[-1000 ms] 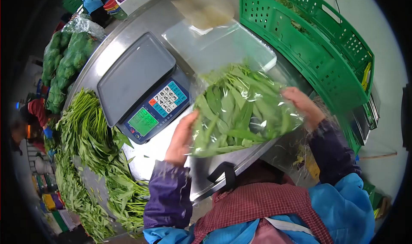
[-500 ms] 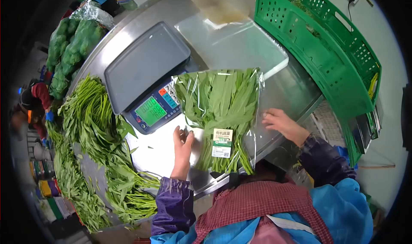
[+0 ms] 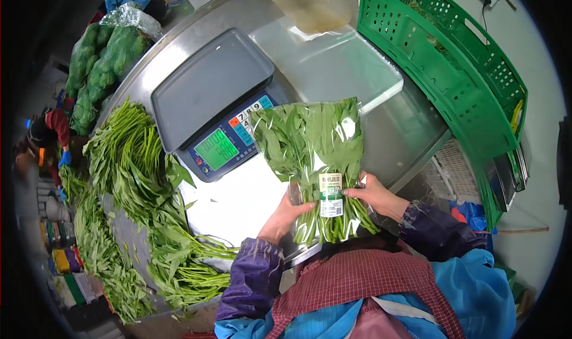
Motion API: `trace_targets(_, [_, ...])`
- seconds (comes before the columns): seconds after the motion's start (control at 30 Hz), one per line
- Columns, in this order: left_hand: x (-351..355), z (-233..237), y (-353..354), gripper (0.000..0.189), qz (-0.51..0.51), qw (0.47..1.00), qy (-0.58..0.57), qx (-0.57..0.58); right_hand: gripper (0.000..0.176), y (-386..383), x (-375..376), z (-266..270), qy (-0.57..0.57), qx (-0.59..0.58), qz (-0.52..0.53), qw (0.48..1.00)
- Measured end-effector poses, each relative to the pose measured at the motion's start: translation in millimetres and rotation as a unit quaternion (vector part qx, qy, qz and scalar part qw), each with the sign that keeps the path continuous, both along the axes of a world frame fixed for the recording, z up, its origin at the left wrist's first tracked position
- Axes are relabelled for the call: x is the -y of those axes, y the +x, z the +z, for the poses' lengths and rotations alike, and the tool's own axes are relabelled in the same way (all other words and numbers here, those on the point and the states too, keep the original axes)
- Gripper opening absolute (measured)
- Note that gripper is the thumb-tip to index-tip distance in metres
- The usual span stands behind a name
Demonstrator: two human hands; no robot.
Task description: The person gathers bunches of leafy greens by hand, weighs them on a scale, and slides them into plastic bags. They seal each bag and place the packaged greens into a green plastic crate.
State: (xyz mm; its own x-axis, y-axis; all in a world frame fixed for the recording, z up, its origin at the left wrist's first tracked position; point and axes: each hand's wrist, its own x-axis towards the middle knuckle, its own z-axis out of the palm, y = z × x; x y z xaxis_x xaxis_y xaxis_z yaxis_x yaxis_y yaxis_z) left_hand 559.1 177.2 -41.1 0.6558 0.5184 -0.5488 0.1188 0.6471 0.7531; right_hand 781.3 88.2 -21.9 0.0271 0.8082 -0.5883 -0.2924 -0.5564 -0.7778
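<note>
A clear plastic bag of leafy greens (image 3: 310, 136) stands in front of me, leaves toward the far side and cut stems toward my body. A white and green label (image 3: 330, 195) sits on its front. My left hand (image 3: 290, 214) grips the bag's left side, thumb over the stems. On the opposite side, my right hand (image 3: 378, 197) holds the bag with its thumb at the label's edge. The fingers of both hands are partly hidden behind the bag. Just beyond is a digital scale (image 3: 217, 150) with a lit green display and a bare grey pan (image 3: 211, 89).
Loose greens (image 3: 128, 202) lie in heaps on the left. A stack of clear plastic bags (image 3: 333, 65) rests at the back of the metal table (image 3: 411, 124). Green crates (image 3: 441, 65) stand at right. Netted green vegetables (image 3: 101, 59) and another person (image 3: 50, 130) are far left.
Both hands, apart from the bag before, have closed on its two sides. The bag's lower part has shifted right and its top now tilts differently.
</note>
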Motion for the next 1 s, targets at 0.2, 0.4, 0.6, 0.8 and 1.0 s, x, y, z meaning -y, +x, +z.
trace_targets(0.2, [17.5, 13.7, 4.5, 0.081, -0.001, 0.995, 0.017, 0.096, 0.050, 1.9, 22.3, 26.5, 0.082, 0.031, -0.036, 0.995])
trace_targets(0.4, [15.2, 6.4, 6.1, 0.081, -0.048, 0.993, 0.007, 0.112, 0.052, -0.2, 38.0, 38.2, 0.143, 0.071, -0.066, 0.985])
trace_targets(0.6, [12.6, 21.6, 27.9, 0.077, -0.064, 0.988, 0.040, 0.133, 0.060, 15.4, 26.5, 54.9, 0.204, 0.060, -0.116, 0.970])
trace_targets(0.8, [2.7, 47.6, 86.0, 0.075, -0.043, 0.989, 0.067, 0.121, 0.045, 69.0, 10.3, 66.4, 0.208, 0.086, -0.134, 0.965])
trace_targets(1.0, [-3.0, 79.0, 151.9, 0.082, -0.046, 0.991, 0.089, 0.087, 0.034, 132.8, 0.9, 72.2, 0.219, 0.022, -0.184, 0.958])
